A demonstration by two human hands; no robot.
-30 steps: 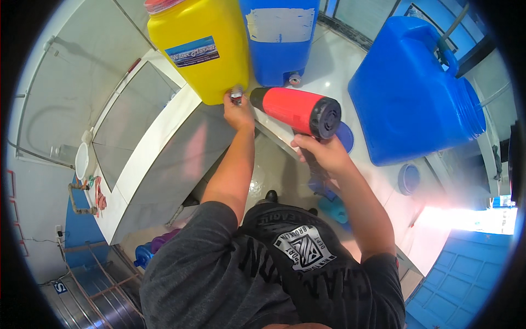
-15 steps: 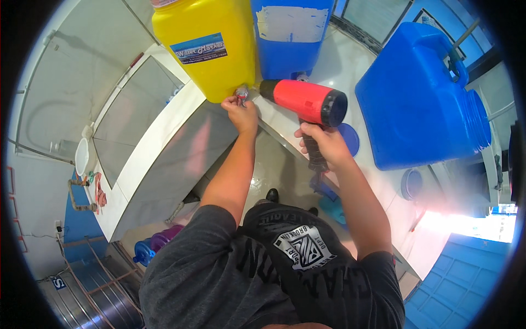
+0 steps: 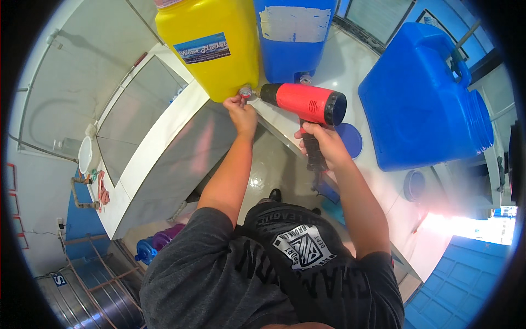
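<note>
A yellow water container (image 3: 216, 74) stands upright on the white counter, with a small tap (image 3: 246, 91) low at its front corner. My left hand (image 3: 241, 116) pinches the tap's red lower part between its fingertips. In my right hand (image 3: 324, 143) is a red heat gun (image 3: 301, 102) with a black nozzle and a black rear end, gripped by its handle. Its nozzle points left at the tap from very close; whether they touch I cannot tell. Just behind the gun stands a blue container (image 3: 296, 55) with its own tap (image 3: 304, 80).
A big blue jug (image 3: 416, 115) with a handle and threaded neck lies on its side at the right. Blue round lids (image 3: 350, 140) rest near it on the counter. Below the counter edge is a wet floor. A white basin (image 3: 85, 155) sits far left.
The heat gun has tilted slightly, its rear end dropping a little to the left. My left hand stays at the tap. The whole view has shifted slightly.
</note>
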